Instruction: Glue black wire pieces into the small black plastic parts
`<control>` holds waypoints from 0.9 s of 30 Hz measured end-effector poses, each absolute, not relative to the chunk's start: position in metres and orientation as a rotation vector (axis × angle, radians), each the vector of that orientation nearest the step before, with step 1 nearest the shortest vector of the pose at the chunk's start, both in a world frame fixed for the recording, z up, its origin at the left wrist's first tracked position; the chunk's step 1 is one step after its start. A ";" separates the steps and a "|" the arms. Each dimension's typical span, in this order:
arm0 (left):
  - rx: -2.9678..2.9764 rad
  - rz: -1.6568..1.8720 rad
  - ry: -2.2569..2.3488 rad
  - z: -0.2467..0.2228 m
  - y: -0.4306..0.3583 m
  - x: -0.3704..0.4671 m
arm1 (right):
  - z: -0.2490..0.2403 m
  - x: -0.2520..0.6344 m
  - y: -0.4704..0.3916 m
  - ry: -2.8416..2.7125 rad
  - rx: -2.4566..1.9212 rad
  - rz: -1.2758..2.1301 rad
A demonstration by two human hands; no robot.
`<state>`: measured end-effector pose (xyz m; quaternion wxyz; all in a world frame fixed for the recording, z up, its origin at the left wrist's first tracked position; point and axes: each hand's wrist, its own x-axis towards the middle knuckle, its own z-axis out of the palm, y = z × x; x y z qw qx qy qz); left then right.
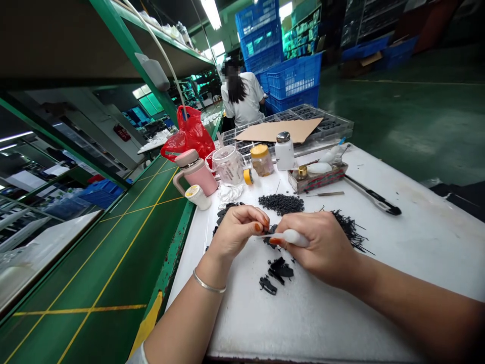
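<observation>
My right hand (322, 247) is closed around a small white dropper bottle (296, 237), its thin nozzle pointing left toward my other hand. My left hand (240, 230) pinches a small dark piece at the fingertips, mostly hidden, so its kind cannot be made out. The nozzle tip is close to those fingertips. Below the hands, several black plastic pieces (279, 270) lie on the white table (322, 323). Beyond them is a heap of small black rings (281, 203). Thin black sticks (350, 230) lie scattered behind my right hand.
A pink thermos (200, 177), a clear mug (227, 164), a yellow-lidded jar (261, 161) and a white pump bottle (284, 151) stand at the back. A tray of bottles (322, 177) lies right of them. A green conveyor (113, 263) runs left; a person (244, 96) sits beyond.
</observation>
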<state>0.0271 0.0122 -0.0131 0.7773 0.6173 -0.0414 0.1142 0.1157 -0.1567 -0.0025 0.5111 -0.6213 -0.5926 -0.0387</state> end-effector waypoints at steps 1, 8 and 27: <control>1.321 0.226 -0.073 -0.013 0.012 0.027 | -0.004 0.116 -0.156 -1.439 -1.494 -0.112; 1.219 0.190 -0.039 -0.014 0.006 0.030 | -0.005 0.116 -0.156 -1.460 -1.471 -0.180; 1.045 0.220 0.035 -0.020 -0.009 0.034 | -0.002 0.116 -0.155 -1.264 -1.532 -0.148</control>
